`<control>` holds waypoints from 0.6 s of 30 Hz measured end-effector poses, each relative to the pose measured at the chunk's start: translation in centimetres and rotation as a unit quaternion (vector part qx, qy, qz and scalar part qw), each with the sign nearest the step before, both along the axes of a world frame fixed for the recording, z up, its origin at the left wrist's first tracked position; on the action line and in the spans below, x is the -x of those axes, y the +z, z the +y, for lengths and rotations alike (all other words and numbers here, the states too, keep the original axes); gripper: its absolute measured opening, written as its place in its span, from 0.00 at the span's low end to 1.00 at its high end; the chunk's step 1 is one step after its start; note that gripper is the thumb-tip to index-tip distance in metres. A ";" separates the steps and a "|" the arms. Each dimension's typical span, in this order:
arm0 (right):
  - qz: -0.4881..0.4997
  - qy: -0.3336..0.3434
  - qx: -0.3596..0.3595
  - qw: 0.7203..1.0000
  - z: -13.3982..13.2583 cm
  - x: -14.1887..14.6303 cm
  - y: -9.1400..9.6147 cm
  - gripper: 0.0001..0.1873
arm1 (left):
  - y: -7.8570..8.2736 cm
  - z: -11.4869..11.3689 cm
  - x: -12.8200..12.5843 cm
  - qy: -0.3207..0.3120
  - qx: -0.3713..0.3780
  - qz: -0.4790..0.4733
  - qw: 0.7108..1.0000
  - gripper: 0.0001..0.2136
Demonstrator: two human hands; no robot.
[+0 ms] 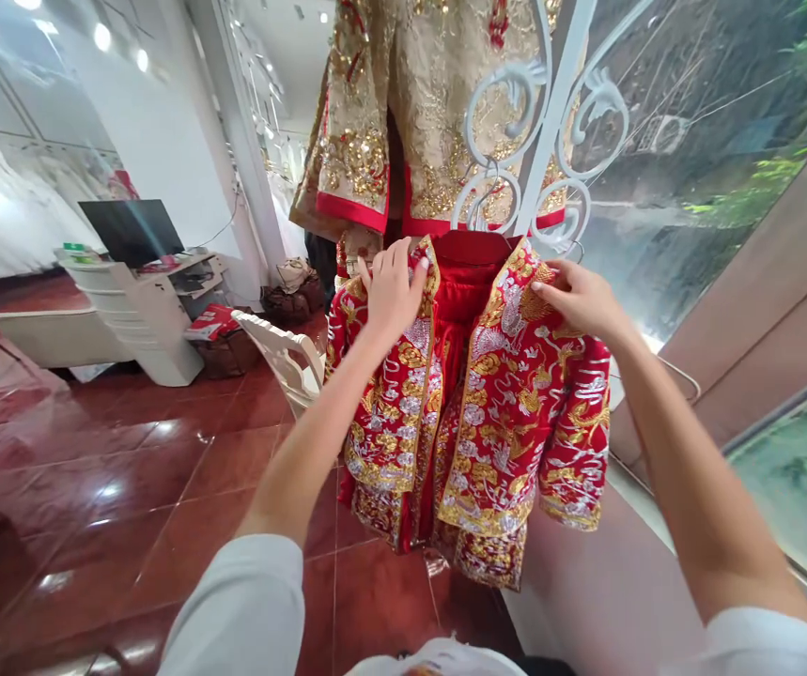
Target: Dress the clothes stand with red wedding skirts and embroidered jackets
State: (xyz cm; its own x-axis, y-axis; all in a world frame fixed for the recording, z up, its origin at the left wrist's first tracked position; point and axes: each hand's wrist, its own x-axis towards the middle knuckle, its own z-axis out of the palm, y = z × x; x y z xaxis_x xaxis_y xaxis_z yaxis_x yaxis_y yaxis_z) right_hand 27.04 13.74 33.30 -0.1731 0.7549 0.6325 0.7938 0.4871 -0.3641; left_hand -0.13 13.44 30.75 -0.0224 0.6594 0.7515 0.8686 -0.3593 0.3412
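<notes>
A red jacket (508,404) with gold and silver embroidery hangs in front of me, its front parted over a red inner garment (454,305). The hook of a metal hanger (477,211) rises from its collar beside white scrollwork. On the collar and shoulder at the left, my left hand (395,286) is closed on the cloth, thumb near the collar edge. My right hand (582,300) pinches the opposite shoulder between thumb and fingers. Below the jacket's hem shows an embroidered lower piece (491,559), partly covered.
Behind and above hangs a beige and gold embroidered garment (438,122) with red trim. A white metal rack (550,103) stands against the window (691,169). To the left are a white chair (283,352), a desk (142,314) with a monitor (131,230), and white gowns (8,211).
</notes>
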 end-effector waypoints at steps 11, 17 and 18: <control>-0.014 -0.282 -0.186 0.941 -3.3 10.8 -20.9 0.36 | -19.3 -4.3 -4.3 0.164 -0.081 -0.072 0.981 0.17; -0.011 -0.291 -0.015 0.957 -4.6 7.1 -20.5 0.13 | -19.9 -8.3 -1.4 0.123 0.004 -0.038 0.992 0.08; -0.013 -0.272 0.016 0.962 -5.4 6.6 -20.2 0.14 | -19.9 -8.7 -1.6 0.113 0.034 -0.028 0.993 0.09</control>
State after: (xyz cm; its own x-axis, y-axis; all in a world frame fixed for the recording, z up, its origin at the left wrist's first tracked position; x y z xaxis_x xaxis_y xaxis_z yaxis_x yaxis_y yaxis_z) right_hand 20.39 8.36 13.09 0.2384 0.7570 0.6083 0.9368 -0.0141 -0.3495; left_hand 1.51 4.77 10.88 -0.2161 0.6825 0.6982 0.9032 -0.1319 0.4084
